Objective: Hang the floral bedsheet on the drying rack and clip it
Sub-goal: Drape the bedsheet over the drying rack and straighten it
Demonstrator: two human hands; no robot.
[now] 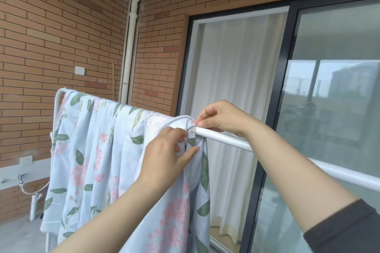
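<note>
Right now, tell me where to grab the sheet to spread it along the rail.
Pinch the sheet at its bunched end beside the bare rail, coming from the right, above the rail. The cloth gathers there into a thick fold; elsewhere it hangs in loose drapes.

The floral bedsheet, pale blue with pink blossoms and green leaves, is hanging in loose folds over the white drying rack, spreading away to the left of both hands. Its near edge is bunching on the bar between the left hand and right hand, both pinching it.
</note>
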